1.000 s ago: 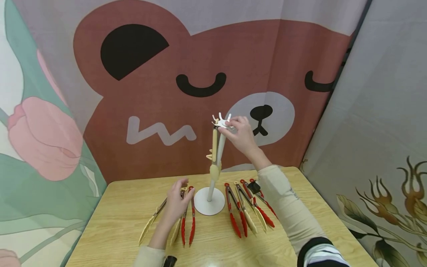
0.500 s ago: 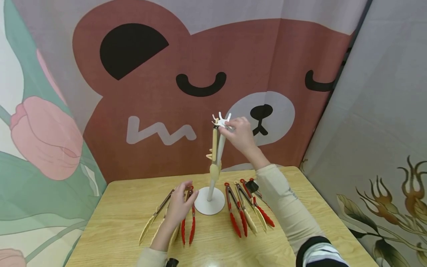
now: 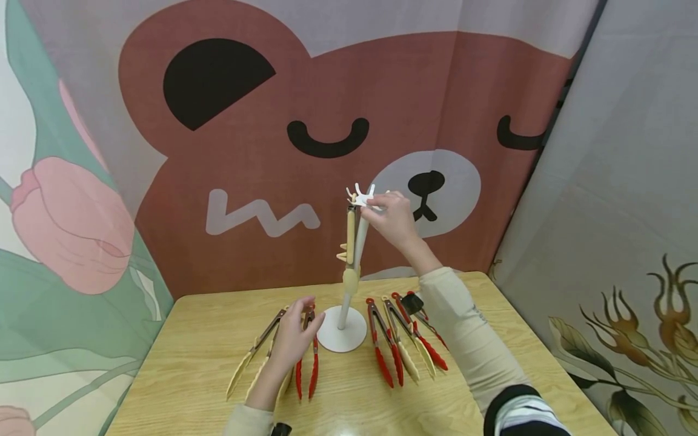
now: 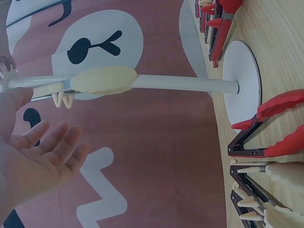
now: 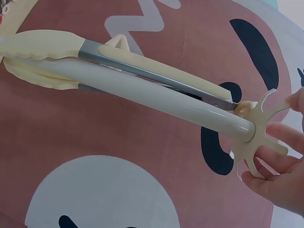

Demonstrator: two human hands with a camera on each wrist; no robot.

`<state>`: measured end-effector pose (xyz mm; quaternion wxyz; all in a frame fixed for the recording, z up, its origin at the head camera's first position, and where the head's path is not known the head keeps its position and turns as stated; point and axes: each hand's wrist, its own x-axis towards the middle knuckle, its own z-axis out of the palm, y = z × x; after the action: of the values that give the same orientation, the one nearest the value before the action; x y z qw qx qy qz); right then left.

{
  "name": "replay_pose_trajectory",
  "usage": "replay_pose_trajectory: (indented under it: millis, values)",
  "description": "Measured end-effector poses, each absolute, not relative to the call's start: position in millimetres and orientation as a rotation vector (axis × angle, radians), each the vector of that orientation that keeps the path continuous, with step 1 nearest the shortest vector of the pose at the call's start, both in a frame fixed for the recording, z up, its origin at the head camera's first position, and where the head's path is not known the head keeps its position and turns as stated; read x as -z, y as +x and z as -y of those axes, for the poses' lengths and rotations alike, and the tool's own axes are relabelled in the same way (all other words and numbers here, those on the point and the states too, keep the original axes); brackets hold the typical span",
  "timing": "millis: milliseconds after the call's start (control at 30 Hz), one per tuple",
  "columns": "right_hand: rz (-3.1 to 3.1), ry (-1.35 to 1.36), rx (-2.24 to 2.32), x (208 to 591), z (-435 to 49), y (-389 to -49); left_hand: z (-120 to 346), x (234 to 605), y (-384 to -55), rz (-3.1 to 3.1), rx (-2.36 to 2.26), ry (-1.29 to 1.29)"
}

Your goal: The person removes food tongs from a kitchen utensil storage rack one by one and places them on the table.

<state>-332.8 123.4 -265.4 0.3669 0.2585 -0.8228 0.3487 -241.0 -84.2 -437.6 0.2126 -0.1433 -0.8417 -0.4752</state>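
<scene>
A white hook stand rises from its round base (image 3: 342,339) at the table's back middle. My right hand (image 3: 395,221) pinches a prong of its white hook top (image 3: 360,199); in the right wrist view the thumb and fingers lie at several curved prongs (image 5: 268,128). Cream-tipped tongs (image 5: 166,71) hang from one hook by their loop, tips down along the pole (image 4: 185,82). My left hand (image 3: 292,336) is held in the air left of the stand, holding nothing, fingers loosely bent (image 4: 57,154). In the head view it overlaps tongs on the table.
Left of the base lie red tongs (image 3: 314,369) and cream tongs (image 3: 242,363). On the right, red tongs (image 3: 382,357) lie beside more cream and red ones. A bear-print curtain (image 3: 245,169) hangs behind the wooden table (image 3: 185,363).
My left hand has shifted slightly right, then stayed put. The right hand keeps its hold at the hook top, whose prongs stand a touch further left.
</scene>
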Motion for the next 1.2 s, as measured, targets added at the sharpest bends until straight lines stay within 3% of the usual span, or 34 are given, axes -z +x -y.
replay_pose_trajectory:
  millis: [1200]
  values:
    - [2.283, 0.781, -0.971, 261.9, -139.2, -345.4, 84.2, 444.2, -241.4, 2.363, 1.351, -0.391]
